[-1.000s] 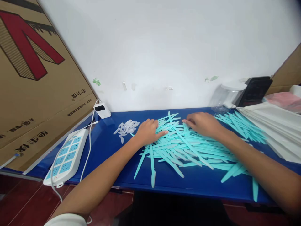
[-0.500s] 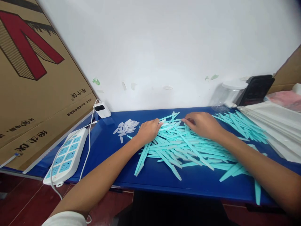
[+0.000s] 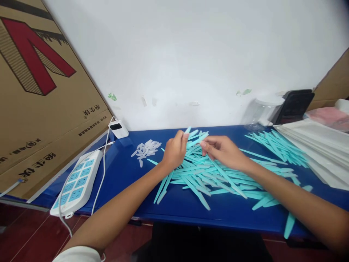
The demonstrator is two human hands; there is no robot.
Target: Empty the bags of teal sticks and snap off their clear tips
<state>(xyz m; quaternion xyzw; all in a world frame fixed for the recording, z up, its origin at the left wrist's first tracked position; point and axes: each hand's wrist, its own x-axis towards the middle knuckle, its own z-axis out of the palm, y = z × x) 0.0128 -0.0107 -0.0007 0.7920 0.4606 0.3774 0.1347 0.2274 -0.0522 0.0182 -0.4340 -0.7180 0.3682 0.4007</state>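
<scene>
A loose heap of turquoise eyebrow razors [image 3: 201, 176] covers the middle of the blue table. Over its far side, my left hand [image 3: 176, 147] is closed, with the end of a turquoise razor [image 3: 188, 130] sticking up past the thumb. Close by on the right, my right hand [image 3: 222, 149] pinches another razor [image 3: 203, 137] between thumb and fingers. The ends inside both hands are hidden. Left of the heap lies a small pile of translucent plastic caps [image 3: 147, 149].
A second razor pile [image 3: 278, 147] lies at the right beside white bags [image 3: 308, 142]. Behind it stand a clear jar [image 3: 268, 111] and a black holder [image 3: 296, 105]. On the left are a power strip [image 3: 79, 182], a white device [image 3: 118, 129] with cables, and a large cardboard box [image 3: 49, 109].
My hands have come closer together. The left has turned more upright, showing a razor end above the thumb; the right has shifted left and now pinches a raised razor.
</scene>
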